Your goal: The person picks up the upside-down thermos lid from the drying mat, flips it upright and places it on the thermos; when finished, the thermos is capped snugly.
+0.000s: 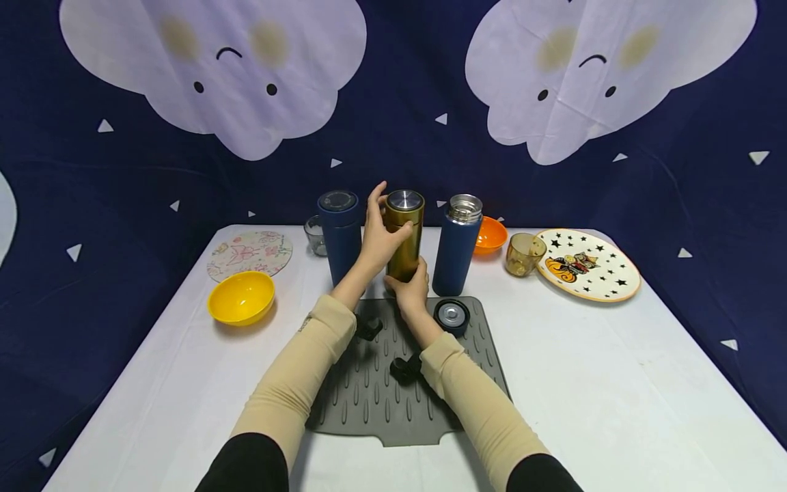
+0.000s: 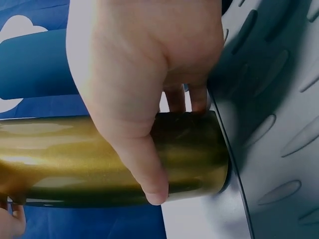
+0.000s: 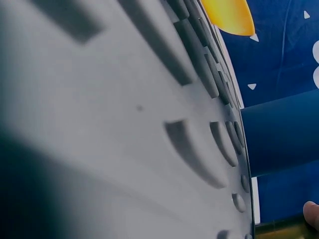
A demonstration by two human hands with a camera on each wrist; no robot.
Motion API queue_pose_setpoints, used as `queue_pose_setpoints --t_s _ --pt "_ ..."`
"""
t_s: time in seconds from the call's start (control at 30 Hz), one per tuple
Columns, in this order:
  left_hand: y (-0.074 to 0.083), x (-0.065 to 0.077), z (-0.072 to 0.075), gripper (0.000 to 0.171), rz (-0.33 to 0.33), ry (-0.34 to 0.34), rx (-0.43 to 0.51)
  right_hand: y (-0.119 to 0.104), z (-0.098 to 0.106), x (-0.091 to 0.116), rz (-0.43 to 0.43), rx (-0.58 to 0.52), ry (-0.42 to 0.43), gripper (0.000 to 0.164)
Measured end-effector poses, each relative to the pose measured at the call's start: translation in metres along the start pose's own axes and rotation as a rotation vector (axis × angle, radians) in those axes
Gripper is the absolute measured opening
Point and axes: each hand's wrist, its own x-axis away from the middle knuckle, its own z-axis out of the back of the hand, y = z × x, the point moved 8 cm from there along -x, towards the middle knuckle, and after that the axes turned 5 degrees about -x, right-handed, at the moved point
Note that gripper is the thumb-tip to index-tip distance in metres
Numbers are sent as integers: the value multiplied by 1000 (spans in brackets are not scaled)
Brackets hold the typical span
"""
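Left hand (image 1: 382, 237): holding gold flask (image 1: 404, 257) high | right hand (image 1: 410, 294), below: gripping it near base | I judge it stiff, weighty, slick; encircle lower body

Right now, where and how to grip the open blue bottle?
Probably grip the open blue bottle mid-body, coming from its right: it stands upright with straight, round walls, and the gold bottle and right hand crowd its left.

Right wrist view: gold bottle (image 3: 280, 231) cropped by edges, yellow bowl (image 3: 231, 15) too.
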Motion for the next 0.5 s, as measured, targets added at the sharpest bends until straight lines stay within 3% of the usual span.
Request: queue_pose_setpoints --t_s 0.5 --pt "3 0 0 82 -34 8 -35 0 -1 1 -34 -26 -24 77"
